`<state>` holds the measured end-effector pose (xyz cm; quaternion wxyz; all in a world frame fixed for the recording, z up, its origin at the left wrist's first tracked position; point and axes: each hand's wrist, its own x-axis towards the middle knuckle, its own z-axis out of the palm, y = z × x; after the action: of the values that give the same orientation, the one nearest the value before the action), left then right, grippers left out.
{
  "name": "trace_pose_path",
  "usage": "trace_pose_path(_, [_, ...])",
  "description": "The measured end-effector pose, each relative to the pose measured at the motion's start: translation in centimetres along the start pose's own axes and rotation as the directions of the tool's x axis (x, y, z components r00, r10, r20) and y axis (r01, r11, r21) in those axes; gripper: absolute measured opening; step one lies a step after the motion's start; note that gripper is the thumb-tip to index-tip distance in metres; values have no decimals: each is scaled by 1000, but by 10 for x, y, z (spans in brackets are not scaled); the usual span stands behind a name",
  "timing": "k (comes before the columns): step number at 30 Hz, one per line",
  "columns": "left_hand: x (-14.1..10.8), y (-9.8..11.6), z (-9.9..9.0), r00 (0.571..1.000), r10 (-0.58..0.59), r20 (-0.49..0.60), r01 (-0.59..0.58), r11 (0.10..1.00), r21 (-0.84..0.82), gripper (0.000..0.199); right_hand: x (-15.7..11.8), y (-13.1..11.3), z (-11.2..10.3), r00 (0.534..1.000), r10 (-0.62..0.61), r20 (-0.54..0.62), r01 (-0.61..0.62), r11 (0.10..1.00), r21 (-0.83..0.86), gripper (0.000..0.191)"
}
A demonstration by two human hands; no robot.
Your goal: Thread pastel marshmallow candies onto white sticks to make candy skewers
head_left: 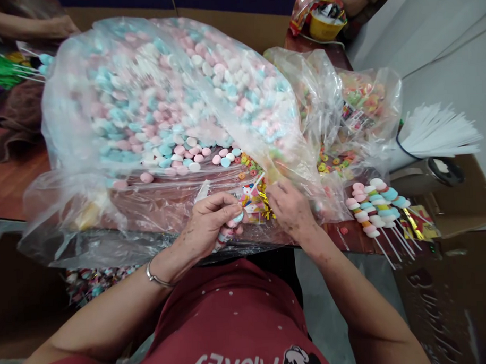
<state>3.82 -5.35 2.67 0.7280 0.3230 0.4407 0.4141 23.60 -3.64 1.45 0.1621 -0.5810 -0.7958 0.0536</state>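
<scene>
My left hand (208, 220) is closed on a small wrapped candy piece (226, 237) near the table's front edge. To its right, my right hand (289, 209) has curled fingers beside gold twist ties (264, 198); whether anything is between its fingertips is hidden. Printed wrappers (251, 203) lie between the hands. Just beyond, a big clear bag (164, 94) spills pink, white and blue candies (182, 156), with small ring candies (248, 163) beside them.
Candy skewers (377, 206) lie at the right, near a bundle of white sticks (436, 130) and a metal cup (434, 172). A bag of ring candies (359, 98) stands behind. Cardboard boxes (450, 291) flank the table. Another person's hand (60, 26) shows at upper left.
</scene>
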Motion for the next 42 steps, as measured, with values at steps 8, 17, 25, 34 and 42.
trace_pose_path(8, [-1, -8, 25, 991, -17, 132, 42, 982, -183, 35, -13, -18, 8, 816, 567, -113, 36, 146, 989, 6])
trace_pose_path(17, [-9, -33, 37, 986, 26, 162, -6, 992, -123, 27, -24, -39, 13, 684, 717, 137, 43, -228, 973, 19])
trace_pose_path(25, [-6, -40, 36, 997, 69, -27, -71, 994, -79, 42, -33, -52, 15, 762, 595, 255, -35, -355, 934, 18])
trace_pose_path(34, [-2, -32, 26, 995, 76, -61, -70, 994, 88, 33, -49, -35, 23, 902, 429, -47, -142, 397, 907, 6])
trace_pose_path(42, [17, -13, 19, 968, -194, 158, 145, 949, 281, 19, -45, -17, -11, 873, -460, -160, 459, 887, -45, 30])
